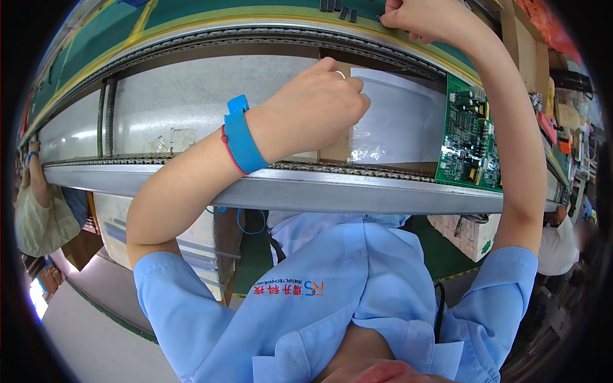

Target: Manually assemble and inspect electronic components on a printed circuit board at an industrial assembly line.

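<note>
My left hand (pixel 322 108) is curled closed above the middle of the conveyor, its fingertips turned away from view. A ring sits on one finger, and a blue wrist strap (pixel 248 143) goes round the wrist. Beneath and beside this hand lies a white sheet (pixel 399 118). At the far edge my right hand (pixel 418 19) has its fingers pinched together over the green mat, partly cut off by the picture's rim; whatever it may hold is too small to name. Small black parts (pixel 343 13) lie to its left. Under my right forearm rests a green circuit board (pixel 461 131) crowded with components.
A metal conveyor rail (pixel 306 190) with a chain runs across in front of me, and another chain track lies beyond. Cardboard (pixel 525 51) stands at the far right. Other people are at both sides, one arm (pixel 39 182) at the left. White boxes (pixel 463 233) sit below the rail.
</note>
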Tool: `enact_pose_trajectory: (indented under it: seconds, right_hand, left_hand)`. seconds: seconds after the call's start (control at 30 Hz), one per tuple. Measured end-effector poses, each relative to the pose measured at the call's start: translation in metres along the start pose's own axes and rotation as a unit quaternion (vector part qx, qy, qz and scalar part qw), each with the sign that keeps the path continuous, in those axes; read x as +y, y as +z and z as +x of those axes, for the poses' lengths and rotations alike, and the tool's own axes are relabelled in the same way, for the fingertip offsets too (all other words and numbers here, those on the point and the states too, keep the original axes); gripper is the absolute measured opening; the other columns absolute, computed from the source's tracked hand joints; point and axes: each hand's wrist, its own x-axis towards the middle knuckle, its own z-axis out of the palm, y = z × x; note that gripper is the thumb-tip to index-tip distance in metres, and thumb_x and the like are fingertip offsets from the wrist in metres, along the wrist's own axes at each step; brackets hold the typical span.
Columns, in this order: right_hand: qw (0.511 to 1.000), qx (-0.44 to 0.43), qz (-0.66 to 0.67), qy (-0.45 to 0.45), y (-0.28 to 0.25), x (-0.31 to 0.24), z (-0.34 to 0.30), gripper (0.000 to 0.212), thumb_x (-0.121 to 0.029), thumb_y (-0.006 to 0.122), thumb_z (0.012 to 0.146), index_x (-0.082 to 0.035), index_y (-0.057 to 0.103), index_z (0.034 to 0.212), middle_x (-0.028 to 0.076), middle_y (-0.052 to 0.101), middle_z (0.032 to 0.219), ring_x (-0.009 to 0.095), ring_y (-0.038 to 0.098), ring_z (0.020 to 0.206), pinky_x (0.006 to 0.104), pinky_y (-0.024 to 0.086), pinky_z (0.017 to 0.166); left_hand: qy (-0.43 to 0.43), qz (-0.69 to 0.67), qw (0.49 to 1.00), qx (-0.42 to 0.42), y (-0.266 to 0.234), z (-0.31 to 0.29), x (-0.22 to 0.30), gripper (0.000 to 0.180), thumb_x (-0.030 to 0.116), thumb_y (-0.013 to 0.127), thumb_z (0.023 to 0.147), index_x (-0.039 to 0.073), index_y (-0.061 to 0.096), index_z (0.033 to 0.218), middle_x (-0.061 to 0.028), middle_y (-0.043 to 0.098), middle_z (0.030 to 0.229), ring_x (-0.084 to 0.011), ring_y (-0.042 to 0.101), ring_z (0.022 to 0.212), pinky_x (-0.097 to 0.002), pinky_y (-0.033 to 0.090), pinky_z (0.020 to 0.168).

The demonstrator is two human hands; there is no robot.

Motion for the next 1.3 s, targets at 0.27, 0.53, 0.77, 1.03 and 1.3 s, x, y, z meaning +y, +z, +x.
enact_pose_trajectory:
  seconds: [0.27, 0.53, 0.77, 1.03, 1.3]
  right_hand:
    - [0.973, 0.083, 0.146, -0.158, -0.004, 0.017, -0.009, 0.025, -0.01, 0.057, 0.071, 0.012, 0.068, 0.077, 0.034, 0.063, 0.08, 0.043, 0.067, 0.081, 0.0451, 0.054, 0.076]
    - [0.972, 0.059, 0.131, 0.184, -0.03, 0.048, -0.147, 0.016, -0.007, 0.058, 0.075, 0.004, 0.069, 0.073, 0.027, 0.066, 0.074, 0.039, 0.068, 0.074, 0.0429, 0.053, 0.069]
    - [0.899, 0.115, 0.233, 0.353, 0.074, 0.138, -0.261, 0.018, -0.017, 0.071, 0.084, 0.0, 0.069, 0.086, 0.007, 0.064, 0.066, 0.012, 0.059, 0.059, 0.0277, 0.046, 0.057]
    - [0.904, 0.074, 0.158, 0.389, 0.096, 0.152, -0.268, 0.016, -0.019, 0.069, 0.081, -0.003, 0.071, 0.084, 0.01, 0.069, 0.07, 0.026, 0.067, 0.065, 0.0359, 0.049, 0.059]
    - [0.917, 0.032, 0.1, 0.385, 0.099, 0.151, -0.258, 0.012, -0.018, 0.068, 0.079, -0.007, 0.071, 0.081, 0.01, 0.069, 0.071, 0.03, 0.066, 0.066, 0.0395, 0.05, 0.06]
  left_hand:
    - [0.022, -0.027, 0.999, 0.006, 0.005, -0.003, -0.002, 0.012, 0.013, 0.066, 0.085, 0.006, 0.065, 0.094, -0.0095, 0.061, 0.086, -0.0279, 0.061, 0.085, -0.0404, 0.043, 0.093]
    - [0.042, -0.08, 0.996, 0.003, -0.001, 0.007, 0.011, 0.016, 0.006, 0.066, 0.081, 0.003, 0.064, 0.097, -0.0124, 0.061, 0.091, -0.0317, 0.06, 0.092, -0.044, 0.042, 0.099]
    - [0.03, -0.128, 0.991, -0.03, -0.001, 0.009, 0.02, 0.019, 0.002, 0.068, 0.077, 0.002, 0.065, 0.095, -0.0123, 0.062, 0.09, -0.0312, 0.061, 0.087, -0.0464, 0.042, 0.099]
    - [-0.023, -0.158, 0.983, -0.09, 0.003, 0.016, 0.02, 0.02, 0.0, 0.065, 0.079, 0.0, 0.064, 0.099, -0.0146, 0.062, 0.095, -0.0339, 0.059, 0.094, -0.0472, 0.04, 0.102]
    - [-0.029, -0.145, 0.984, -0.096, 0.004, 0.02, 0.019, 0.017, 0.001, 0.064, 0.08, -0.001, 0.065, 0.097, -0.0142, 0.062, 0.093, -0.0327, 0.06, 0.089, -0.048, 0.042, 0.1]
